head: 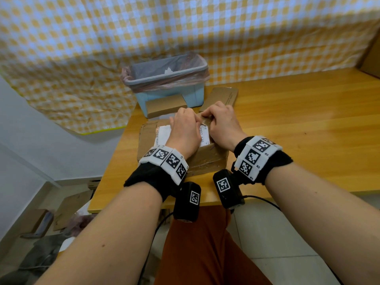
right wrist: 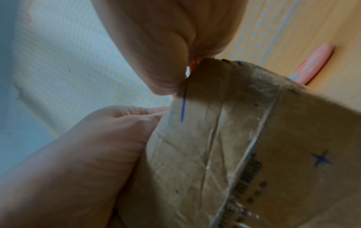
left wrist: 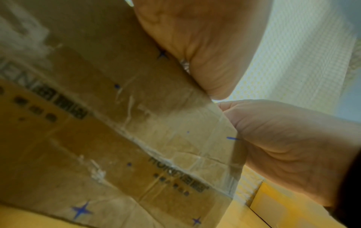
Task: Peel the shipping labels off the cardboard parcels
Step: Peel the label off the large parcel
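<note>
A brown taped cardboard parcel [head: 205,159] lies on the wooden table [head: 298,120] in front of me. Its white shipping label [head: 163,133] sits on top, half hidden under my left hand [head: 185,130]. That hand rests on the parcel with fingers curled at the label's far edge. My right hand [head: 221,124] meets it there, fingers curled and picking at the label's far right corner; the fingertips are hidden. The left wrist view shows the parcel's star-printed side [left wrist: 117,123], my left palm [left wrist: 195,38] and right hand [left wrist: 293,146]. In the right wrist view my right hand [right wrist: 162,38] touches the parcel's corner [right wrist: 234,138].
A light blue bin [head: 144,99] with a plastic liner stands behind the parcel. Two smaller cardboard boxes [head: 164,105] [head: 224,97] lie in front of it. A pink pen-like object [right wrist: 314,63] lies on the table to the right. The table's left edge is close; cardboard scraps [head: 61,212] litter the floor.
</note>
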